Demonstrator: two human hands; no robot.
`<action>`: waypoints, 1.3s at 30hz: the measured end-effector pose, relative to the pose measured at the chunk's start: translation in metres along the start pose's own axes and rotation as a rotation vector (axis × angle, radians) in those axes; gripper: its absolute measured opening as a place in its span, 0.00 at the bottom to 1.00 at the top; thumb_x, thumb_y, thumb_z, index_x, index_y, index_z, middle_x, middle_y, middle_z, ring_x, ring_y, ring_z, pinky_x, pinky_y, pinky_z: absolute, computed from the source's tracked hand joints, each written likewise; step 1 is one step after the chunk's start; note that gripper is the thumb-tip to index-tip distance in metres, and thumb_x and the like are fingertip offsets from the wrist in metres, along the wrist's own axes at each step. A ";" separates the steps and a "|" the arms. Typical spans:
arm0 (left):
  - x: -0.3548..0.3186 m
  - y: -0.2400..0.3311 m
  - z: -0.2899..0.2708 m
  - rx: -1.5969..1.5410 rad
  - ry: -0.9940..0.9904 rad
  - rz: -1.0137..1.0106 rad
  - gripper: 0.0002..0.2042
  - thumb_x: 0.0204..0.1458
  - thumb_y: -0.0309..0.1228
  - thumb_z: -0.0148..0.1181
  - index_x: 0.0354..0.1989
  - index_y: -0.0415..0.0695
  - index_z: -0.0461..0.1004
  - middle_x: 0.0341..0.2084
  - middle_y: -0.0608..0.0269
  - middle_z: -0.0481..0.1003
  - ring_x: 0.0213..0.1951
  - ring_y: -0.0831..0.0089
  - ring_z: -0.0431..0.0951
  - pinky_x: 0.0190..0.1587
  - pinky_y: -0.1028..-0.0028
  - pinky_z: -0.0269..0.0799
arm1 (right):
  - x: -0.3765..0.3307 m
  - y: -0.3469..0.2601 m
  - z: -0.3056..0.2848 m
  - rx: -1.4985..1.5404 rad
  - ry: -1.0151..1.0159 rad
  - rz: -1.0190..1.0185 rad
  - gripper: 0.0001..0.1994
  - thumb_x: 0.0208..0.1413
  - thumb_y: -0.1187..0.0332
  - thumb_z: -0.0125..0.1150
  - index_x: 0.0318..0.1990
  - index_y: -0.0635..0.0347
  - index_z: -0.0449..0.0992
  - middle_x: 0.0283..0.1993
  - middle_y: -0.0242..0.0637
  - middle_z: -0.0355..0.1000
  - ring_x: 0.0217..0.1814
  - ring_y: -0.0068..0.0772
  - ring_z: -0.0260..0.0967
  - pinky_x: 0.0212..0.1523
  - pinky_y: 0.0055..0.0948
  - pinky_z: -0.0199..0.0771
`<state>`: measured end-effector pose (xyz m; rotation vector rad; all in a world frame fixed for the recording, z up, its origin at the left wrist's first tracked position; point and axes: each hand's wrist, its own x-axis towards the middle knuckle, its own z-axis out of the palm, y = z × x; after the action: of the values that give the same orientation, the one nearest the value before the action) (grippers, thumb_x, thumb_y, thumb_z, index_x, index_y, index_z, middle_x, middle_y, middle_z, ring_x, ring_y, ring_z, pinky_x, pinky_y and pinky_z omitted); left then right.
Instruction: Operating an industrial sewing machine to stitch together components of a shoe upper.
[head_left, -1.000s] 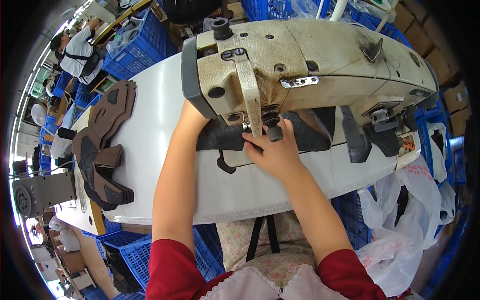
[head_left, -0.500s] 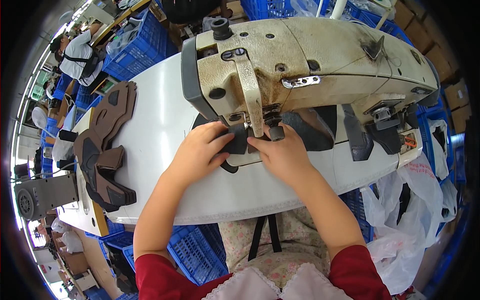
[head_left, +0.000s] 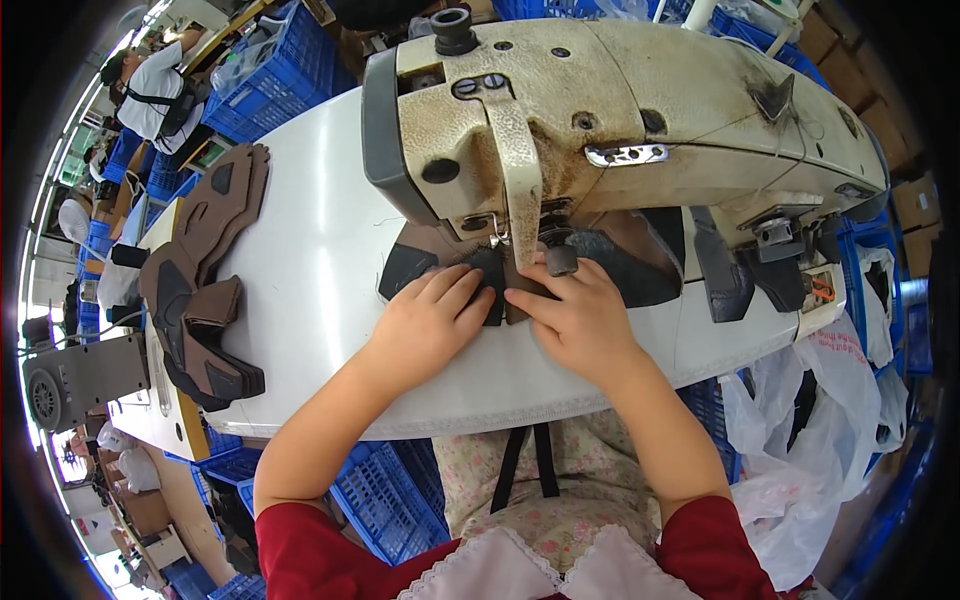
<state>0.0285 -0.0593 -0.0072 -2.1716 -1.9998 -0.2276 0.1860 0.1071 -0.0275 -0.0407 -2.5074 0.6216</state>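
Note:
A brown and black piece, which looks like a shoe upper (head_left: pixel 405 267), lies spread on the white table beneath the head of a cream sewing machine (head_left: pixel 590 100). My left hand (head_left: pixel 432 322) rests on its near left part, fingers bent and gripping the black edge close to the needle area. On the other side, my right hand (head_left: pixel 582 318) holds the near right part, with thumb and forefinger just under the machine's long lever (head_left: pixel 516 185). Some right fingertips are hidden behind the machine's round dark knob (head_left: pixel 562 261). The needle tip is too small to make out.
Stacked brown and black upper pieces (head_left: pixel 205 330) lie at the table's left. Dark cut pieces (head_left: pixel 728 285) sit near the machine's base at the right. White plastic bags (head_left: pixel 790 470) hang at the right edge. Blue crates (head_left: pixel 390 500) stand below; another person (head_left: pixel 155 105) is at far left.
Both hands have moved slightly toward me and lower in view. The upper, mostly covered before, now shows spread out on both sides of the needle area. The view has shifted slightly.

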 end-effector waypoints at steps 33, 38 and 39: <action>0.009 -0.002 0.006 -0.119 0.076 -0.088 0.18 0.41 0.25 0.58 0.45 0.40 0.76 0.47 0.54 0.76 0.51 0.56 0.75 0.53 0.62 0.73 | 0.004 0.012 0.003 -0.003 -0.021 -0.008 0.12 0.43 0.75 0.61 0.37 0.54 0.83 0.45 0.35 0.74 0.57 0.41 0.67 0.58 0.43 0.66; 0.005 0.002 0.011 0.012 0.119 -0.037 0.17 0.42 0.27 0.57 0.43 0.41 0.77 0.47 0.55 0.76 0.49 0.57 0.77 0.53 0.61 0.74 | 0.004 0.014 0.004 0.000 -0.022 -0.038 0.11 0.42 0.74 0.61 0.36 0.56 0.82 0.45 0.34 0.74 0.56 0.40 0.67 0.57 0.42 0.67; 0.006 0.002 0.013 0.026 0.129 -0.036 0.17 0.42 0.27 0.57 0.43 0.42 0.77 0.47 0.55 0.77 0.49 0.58 0.77 0.54 0.61 0.74 | 0.003 0.014 0.005 -0.014 -0.023 -0.041 0.11 0.42 0.74 0.61 0.36 0.56 0.82 0.45 0.34 0.74 0.56 0.40 0.67 0.56 0.42 0.67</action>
<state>0.0313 -0.0512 -0.0182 -2.0514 -1.9615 -0.3359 0.1797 0.1176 -0.0357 0.0128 -2.5282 0.5904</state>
